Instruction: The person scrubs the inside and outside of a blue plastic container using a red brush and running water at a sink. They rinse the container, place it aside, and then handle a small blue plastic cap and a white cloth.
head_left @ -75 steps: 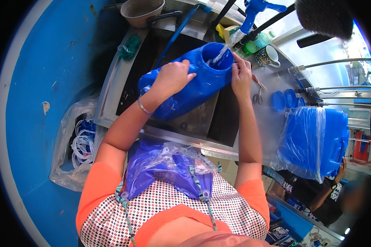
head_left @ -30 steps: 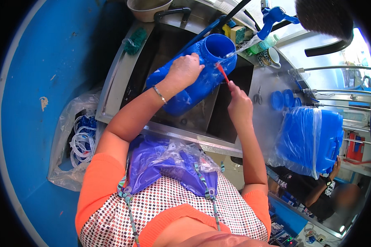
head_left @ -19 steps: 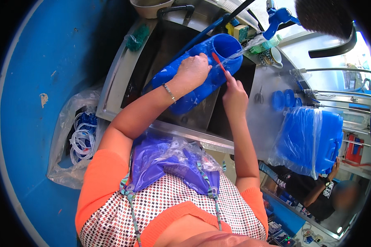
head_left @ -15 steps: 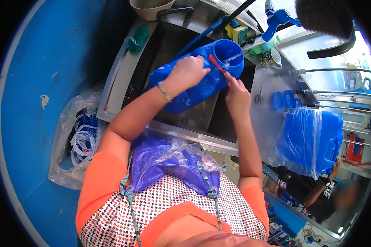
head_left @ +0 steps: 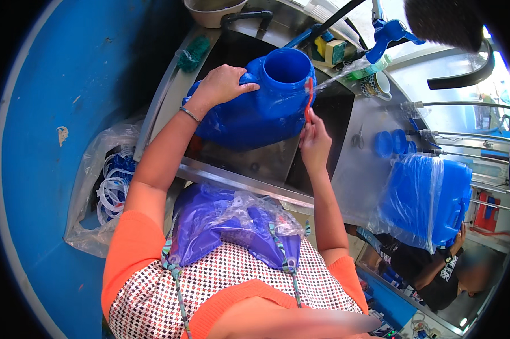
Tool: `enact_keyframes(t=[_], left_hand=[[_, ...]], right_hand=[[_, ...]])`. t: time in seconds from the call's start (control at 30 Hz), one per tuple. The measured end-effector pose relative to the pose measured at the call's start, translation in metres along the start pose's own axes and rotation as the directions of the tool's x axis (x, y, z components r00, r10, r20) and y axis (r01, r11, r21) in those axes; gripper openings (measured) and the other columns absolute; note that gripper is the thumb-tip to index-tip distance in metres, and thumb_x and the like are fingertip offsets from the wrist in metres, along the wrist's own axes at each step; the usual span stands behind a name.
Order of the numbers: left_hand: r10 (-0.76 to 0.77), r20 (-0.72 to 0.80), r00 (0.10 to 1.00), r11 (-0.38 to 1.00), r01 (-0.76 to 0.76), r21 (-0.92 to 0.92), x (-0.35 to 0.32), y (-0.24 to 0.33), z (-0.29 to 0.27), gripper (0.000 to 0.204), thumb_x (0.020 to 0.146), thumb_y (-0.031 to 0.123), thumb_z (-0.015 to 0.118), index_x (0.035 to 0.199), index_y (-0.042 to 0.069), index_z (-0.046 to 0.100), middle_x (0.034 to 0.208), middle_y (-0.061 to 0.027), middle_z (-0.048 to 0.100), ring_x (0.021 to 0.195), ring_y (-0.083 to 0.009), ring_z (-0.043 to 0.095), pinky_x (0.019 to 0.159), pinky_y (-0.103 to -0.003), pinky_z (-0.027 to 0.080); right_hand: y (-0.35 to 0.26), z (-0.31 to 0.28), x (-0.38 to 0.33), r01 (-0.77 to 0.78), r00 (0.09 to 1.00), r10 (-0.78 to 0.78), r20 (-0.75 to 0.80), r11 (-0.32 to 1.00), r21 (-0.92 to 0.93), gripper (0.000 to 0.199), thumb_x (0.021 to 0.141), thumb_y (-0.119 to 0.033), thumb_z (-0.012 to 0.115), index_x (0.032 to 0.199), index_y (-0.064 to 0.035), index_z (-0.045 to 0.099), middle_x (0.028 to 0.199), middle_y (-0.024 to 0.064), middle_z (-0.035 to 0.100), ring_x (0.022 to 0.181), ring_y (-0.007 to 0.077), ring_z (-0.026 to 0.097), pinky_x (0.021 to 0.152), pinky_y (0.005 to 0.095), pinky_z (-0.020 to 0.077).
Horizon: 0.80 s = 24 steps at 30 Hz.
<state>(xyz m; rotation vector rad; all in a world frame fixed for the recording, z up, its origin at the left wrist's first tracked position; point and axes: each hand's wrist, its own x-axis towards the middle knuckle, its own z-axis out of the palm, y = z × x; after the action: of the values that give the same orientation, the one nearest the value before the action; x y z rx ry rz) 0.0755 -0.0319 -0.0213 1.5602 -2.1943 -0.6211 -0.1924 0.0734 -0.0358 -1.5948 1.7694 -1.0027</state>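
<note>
A big blue plastic water jug (head_left: pixel 249 113) is tilted over the steel sink (head_left: pixel 238 186), its wide round mouth facing up. My left hand (head_left: pixel 224 85) is closed round the jug's handle. In my right hand (head_left: pixel 314 138), the fingers pinch a slim red tool (head_left: pixel 309 104), whose upper end touches the jug's neck; its exact kind is unclear. Water runs from the blue tap (head_left: pixel 388 37) in a slanting stream that reaches the neck beside the red tool.
A green scrubber (head_left: pixel 193 53) and a bowl (head_left: pixel 214 12) sit on the sink's left rim. Behind are a sponge (head_left: pixel 335 51) and a patterned mug (head_left: pixel 374 85). Scissors (head_left: pixel 357 138), blue caps (head_left: pixel 384 144) and a plastic-wrapped blue jug (head_left: pixel 430 198) stand right, beside another person (head_left: pixel 419 265).
The jug has been turned more upright, its mouth shifting left. My left hand has moved from its side to the handle. My right hand has dropped slightly, with the red tool now upright.
</note>
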Motion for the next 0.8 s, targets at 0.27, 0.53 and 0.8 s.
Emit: enact_keyframes(t=[0.27,0.53,0.8], left_hand=[[0.015,-0.022,1.000,1.000,-0.015,-0.010,-0.004,0.004,0.004,0.053,0.083,0.055,0.065,0.089,0.003,0.070,0.083,-0.0192,0.070,0.081,-0.0360,0.069,0.078,-0.045,0.055],[0.215,0.044,0.976,0.973,-0.217,0.075,-0.017,0.011,-0.003,0.048,0.083,0.052,0.067,0.087,0.005,0.067,0.079,-0.0180,0.068,0.079,-0.0351,0.067,0.073,-0.044,0.053],[0.661,0.265,0.702,0.687,-0.708,0.161,0.002,0.048,0.004,0.049,0.070,0.059,0.071,0.072,0.011,0.061,0.066,-0.0094,0.064,0.071,-0.0310,0.066,0.064,-0.042,0.052]], right_hand=[[-0.054,-0.004,-0.005,-0.211,0.975,0.205,0.089,0.976,0.059,0.026,0.097,-0.006,0.052,0.122,-0.0024,0.057,0.060,0.0058,0.056,0.047,0.0107,0.055,0.044,0.0282,0.0441],[-0.026,-0.102,0.037,-0.263,0.893,0.244,0.378,0.965,-0.001,0.033,0.098,-0.002,0.046,0.125,-0.0104,0.063,0.062,-0.0039,0.048,0.052,0.0044,0.041,0.048,0.0217,0.0333],[-0.054,-0.114,0.114,0.307,0.390,0.060,0.919,0.932,-0.192,0.043,0.084,0.006,0.055,0.117,-0.0156,0.070,0.070,0.0001,0.060,0.060,0.0076,0.043,0.055,0.0249,0.0402]])
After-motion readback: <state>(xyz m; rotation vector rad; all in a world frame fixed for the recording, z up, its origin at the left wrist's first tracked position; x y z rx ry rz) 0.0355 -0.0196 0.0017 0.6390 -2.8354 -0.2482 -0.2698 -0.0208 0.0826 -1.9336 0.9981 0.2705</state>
